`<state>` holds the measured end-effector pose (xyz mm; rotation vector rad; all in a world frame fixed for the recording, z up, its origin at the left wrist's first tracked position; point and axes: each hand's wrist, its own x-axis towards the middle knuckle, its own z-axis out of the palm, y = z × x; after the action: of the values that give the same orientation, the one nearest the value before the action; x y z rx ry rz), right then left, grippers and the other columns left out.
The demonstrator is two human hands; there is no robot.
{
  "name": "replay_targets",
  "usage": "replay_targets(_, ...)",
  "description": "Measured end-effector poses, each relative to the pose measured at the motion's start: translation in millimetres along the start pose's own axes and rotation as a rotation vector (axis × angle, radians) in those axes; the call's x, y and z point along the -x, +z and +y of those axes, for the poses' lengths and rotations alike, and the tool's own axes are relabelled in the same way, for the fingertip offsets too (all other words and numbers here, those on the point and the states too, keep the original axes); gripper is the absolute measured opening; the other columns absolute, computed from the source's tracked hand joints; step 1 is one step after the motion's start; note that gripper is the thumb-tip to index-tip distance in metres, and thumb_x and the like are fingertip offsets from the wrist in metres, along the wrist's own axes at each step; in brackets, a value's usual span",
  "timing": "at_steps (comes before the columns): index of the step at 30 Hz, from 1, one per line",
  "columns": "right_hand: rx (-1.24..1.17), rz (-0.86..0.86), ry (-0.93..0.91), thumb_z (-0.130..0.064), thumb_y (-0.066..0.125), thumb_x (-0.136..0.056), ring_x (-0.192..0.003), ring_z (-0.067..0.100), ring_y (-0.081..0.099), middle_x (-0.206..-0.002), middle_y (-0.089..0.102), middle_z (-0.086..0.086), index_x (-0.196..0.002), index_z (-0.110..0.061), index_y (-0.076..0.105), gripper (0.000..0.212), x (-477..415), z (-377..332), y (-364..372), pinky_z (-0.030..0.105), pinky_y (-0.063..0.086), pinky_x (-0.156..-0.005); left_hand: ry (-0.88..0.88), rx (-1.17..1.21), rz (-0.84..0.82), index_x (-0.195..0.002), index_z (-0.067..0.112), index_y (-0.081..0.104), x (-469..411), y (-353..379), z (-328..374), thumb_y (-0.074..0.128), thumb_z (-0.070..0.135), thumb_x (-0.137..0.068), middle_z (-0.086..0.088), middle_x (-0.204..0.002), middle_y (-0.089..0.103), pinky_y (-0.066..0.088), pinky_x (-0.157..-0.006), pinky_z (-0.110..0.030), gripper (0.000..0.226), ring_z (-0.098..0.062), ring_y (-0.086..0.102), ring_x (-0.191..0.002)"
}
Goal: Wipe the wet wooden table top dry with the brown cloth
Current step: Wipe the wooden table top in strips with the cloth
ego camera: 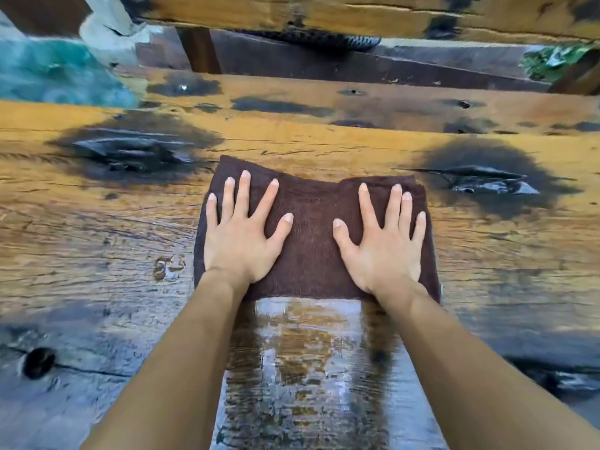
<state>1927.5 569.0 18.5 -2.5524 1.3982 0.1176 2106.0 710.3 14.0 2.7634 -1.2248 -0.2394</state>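
Cloth: The dark brown, folded rectangular terry cloth is lying flat at the middle of the table top, under both hands.
Table top: The rough, yellow-brown wooden plank table top is carrying a glossy film of water from the cloth's near edge toward the person; the planks far of the cloth are looking duller.
Risk, saturation: The cloth is probably soaking up water; once full, it is likely to be smearing the film instead of lifting it.
Risk, bunching: The far edge is dipping in the middle, so uneven pressure from the two hands could be folding the cloth over and leaving streaks.
Risk, snagging: Cracks and the dark knots left and right could be catching the fibres and holding water.
Left hand: The left hand is pressing palm-down on the cloth's left half, fingers straight and spread, gripping nothing.
Right hand: The right hand is pressing flat on the right half, fingers extended toward the far edge, not clenched.
Arms: Both forearms are reaching forward, nearly parallel.
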Motion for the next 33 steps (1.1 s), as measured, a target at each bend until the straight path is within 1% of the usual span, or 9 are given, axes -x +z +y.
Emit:
replay_targets(2,0.001,-0.008,0.003,-0.079,0.012,-0.096,-0.159,0.028,-0.023,-0.173,-0.018,0.014,-0.163,-0.045,-0.009,0.078,-21,-4,1,0.054,-0.013,-0.127,0.013,0.009,-0.001,-0.161,0.052,-0.002,-25,0,-2,0.011,0.077,-0.098,0.000,-0.174,-0.014,-0.009,-0.127,-0.050,0.069,-0.022,-0.017,-0.159)
replay_targets(9,0.017,0.059,-0.013,-0.080,0.015,-0.094,-0.160,0.030,-0.014,-0.174,-0.009,0.016,-0.165,-0.044,0.000,0.081,-88,-13,-17,0.055,-0.009,-0.128,0.050,0.003,0.033,-0.162,0.050,0.005,-90,-12,1,0.014,0.076,-0.098,-0.002,-0.175,-0.007,-0.007,-0.127,-0.052,0.070,-0.024,-0.011,-0.160)
replay_targets(15,0.039,0.083,-0.021,-0.081,0.015,-0.092,-0.161,0.032,-0.011,-0.174,-0.005,0.017,-0.165,-0.043,0.003,0.083,-131,-20,-25,0.056,-0.008,-0.127,0.078,-0.029,0.049,-0.163,0.049,0.008,-132,-17,0,0.012,0.076,-0.097,-0.005,-0.175,-0.002,-0.005,-0.127,-0.054,0.071,-0.027,-0.007,-0.160)
replay_targets(19,0.060,0.107,-0.036,-0.082,0.013,-0.091,-0.161,0.033,-0.005,-0.174,0.006,0.018,-0.164,-0.041,0.014,0.084,-147,-22,-27,0.058,-0.006,-0.127,0.084,-0.054,0.053,-0.163,0.048,0.011,-149,-20,-1,0.011,0.076,-0.097,-0.007,-0.175,0.004,-0.004,-0.127,-0.056,0.071,-0.029,-0.005,-0.160)
replay_targets(22,0.058,0.118,-0.036,-0.082,0.013,-0.091,-0.161,0.034,-0.003,-0.173,0.011,0.019,-0.163,-0.040,0.019,0.084,-149,-22,-27,0.059,-0.006,-0.127,0.094,-0.061,0.058,-0.162,0.047,0.014,-150,-20,-1,0.011,0.075,-0.098,-0.008,-0.174,0.008,-0.004,-0.127,-0.056,0.071,-0.030,-0.002,-0.160)
replay_targets(27,0.059,0.131,-0.055,-0.081,0.013,-0.093,-0.161,0.034,-0.003,-0.173,0.009,0.019,-0.165,-0.040,0.017,0.082,-145,-22,-27,0.058,-0.006,-0.127,0.115,-0.065,0.072,-0.163,0.046,0.013,-148,-21,-4,0.010,0.073,-0.098,-0.010,-0.174,0.007,-0.004,-0.127,-0.056,0.070,-0.031,-0.002,-0.160)
replay_targets(33,0.050,0.122,-0.068,-0.081,0.014,-0.094,-0.161,0.032,-0.008,-0.175,-0.002,0.017,-0.166,-0.041,0.008,0.083,-126,-20,-23,0.054,-0.005,-0.128,0.127,-0.045,0.068,-0.163,0.046,0.009,-136,-17,-5,0.012,0.072,-0.099,-0.007,-0.175,-0.001,-0.004,-0.128,-0.054,0.070,-0.029,-0.006,-0.160)
